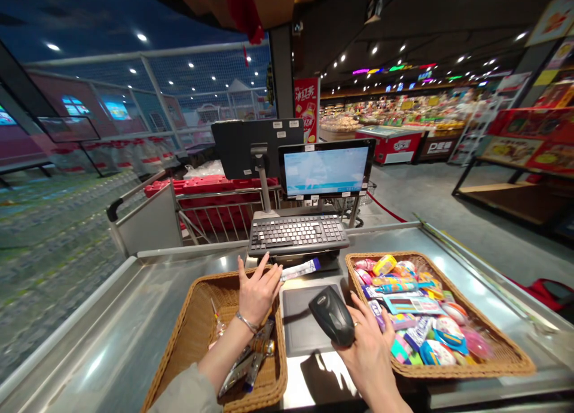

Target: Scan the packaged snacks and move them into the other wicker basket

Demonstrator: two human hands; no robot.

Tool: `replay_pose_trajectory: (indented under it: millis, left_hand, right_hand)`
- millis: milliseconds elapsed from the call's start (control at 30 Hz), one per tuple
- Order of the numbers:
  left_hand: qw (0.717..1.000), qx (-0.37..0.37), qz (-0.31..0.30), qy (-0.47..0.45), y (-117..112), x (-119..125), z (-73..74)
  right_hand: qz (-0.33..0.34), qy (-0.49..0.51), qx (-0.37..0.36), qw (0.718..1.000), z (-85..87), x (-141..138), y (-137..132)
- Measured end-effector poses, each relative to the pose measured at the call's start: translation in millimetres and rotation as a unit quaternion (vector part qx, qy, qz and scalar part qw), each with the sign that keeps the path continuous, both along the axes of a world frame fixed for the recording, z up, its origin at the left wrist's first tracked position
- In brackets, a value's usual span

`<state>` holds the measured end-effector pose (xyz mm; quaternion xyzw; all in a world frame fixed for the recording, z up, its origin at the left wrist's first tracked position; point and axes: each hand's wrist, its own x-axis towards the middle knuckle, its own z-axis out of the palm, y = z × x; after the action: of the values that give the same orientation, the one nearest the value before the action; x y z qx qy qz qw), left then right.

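My left hand (pixel 259 292) is above the left wicker basket (pixel 179 329), with a bracelet on its wrist. A slim white packet with a purple end (pixel 300 270) sticks out to the right, apparently pinched at the thumb side; the other fingers are spread. My right hand (pixel 365 341) is wrapped round a black handheld barcode scanner (pixel 332 315), whose head points up and left over the grey plate (pixel 299 320) between the baskets. Inside the left basket lie a few long wrapped items (pixel 246 365), partly covered by my arm.
To the right, a second wicker basket (pixel 475 374) is heaped with colourful packaged sweets and toy eggs (pixel 442 332). Ahead stand a black keyboard (pixel 298 232) and a lit monitor (pixel 326 171). A metal trolley (pixel 215 213) stands behind the steel counter (pixel 107 329).
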<state>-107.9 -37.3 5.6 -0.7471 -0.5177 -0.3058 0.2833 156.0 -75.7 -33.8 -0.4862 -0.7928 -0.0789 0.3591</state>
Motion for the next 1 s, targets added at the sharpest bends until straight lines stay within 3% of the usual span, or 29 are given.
replay_pose_trajectory:
  millis: [433, 1000]
  left_hand:
    - [1.000, -0.007, -0.025, -0.003, 9.6, 16.9, 2.6]
    - [0.994, -0.010, -0.107, -0.006, 37.8, 68.9, 4.0]
  right_hand:
    - [-0.066, 0.027, 0.015, 0.997, -2.8, 9.5, -3.6]
    - [-0.153, 0.054, 0.022, 0.987, -5.6, 45.6, -13.3]
